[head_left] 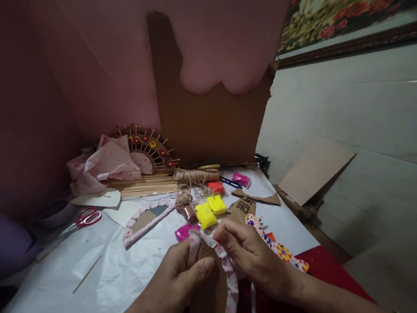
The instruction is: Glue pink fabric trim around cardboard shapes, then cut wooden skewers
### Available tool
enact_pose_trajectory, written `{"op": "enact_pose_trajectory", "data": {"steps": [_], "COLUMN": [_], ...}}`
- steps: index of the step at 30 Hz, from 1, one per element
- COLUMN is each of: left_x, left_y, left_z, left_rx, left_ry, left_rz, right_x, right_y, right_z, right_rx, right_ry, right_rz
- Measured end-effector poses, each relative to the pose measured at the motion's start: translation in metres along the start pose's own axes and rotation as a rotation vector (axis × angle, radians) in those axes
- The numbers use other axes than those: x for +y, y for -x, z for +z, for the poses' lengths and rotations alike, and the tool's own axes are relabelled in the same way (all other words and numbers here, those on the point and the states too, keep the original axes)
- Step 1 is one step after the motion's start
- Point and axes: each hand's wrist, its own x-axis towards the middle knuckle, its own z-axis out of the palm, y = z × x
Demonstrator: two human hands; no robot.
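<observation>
Both my hands pinch a narrow strip of pink patterned fabric (229,271) against the top edge of a brown cardboard piece (206,298) at the table's front. My left hand (184,270) grips the left end with thumb and fingers closed. My right hand (251,252) pinches the strip a little to the right, fingers curled. The strip hangs down between my wrists. Yellow clay packets (211,211) and a magenta clay packet (183,232) lie just beyond my fingers.
Red-handled scissors (86,218), bamboo sticks (145,185), a twine spool (195,177) and folded pink fabric (103,168) lie on the white-covered table (77,285). A tall cut cardboard sheet (206,127) leans on the pink wall. A fabric-edged cardboard arc (146,220) lies mid-table.
</observation>
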Motion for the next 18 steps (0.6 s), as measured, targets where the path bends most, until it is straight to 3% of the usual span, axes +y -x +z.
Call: {"op": "enact_pose_trajectory", "data": {"steps": [7,14,18], "left_x": [-0.004,0.011,0.014], "left_y": [-0.004,-0.009,-0.007], "left_z": [0.0,-0.002,-0.001], "left_rx": [0.079,0.114,0.099], "left_ry": [-0.064,0.273,0.315], "left_rz": [0.08,0.07,0.082], "right_x": [0.001,0.01,0.008], "right_y": [0.001,0.001,0.002], "right_z": [0.003,0.005,0.004], "right_rx": [-0.02,-0.01,-0.032], "right_ry": [-0.144,-0.242,-0.267], "right_rz": [0.1,0.137,0.123]}}
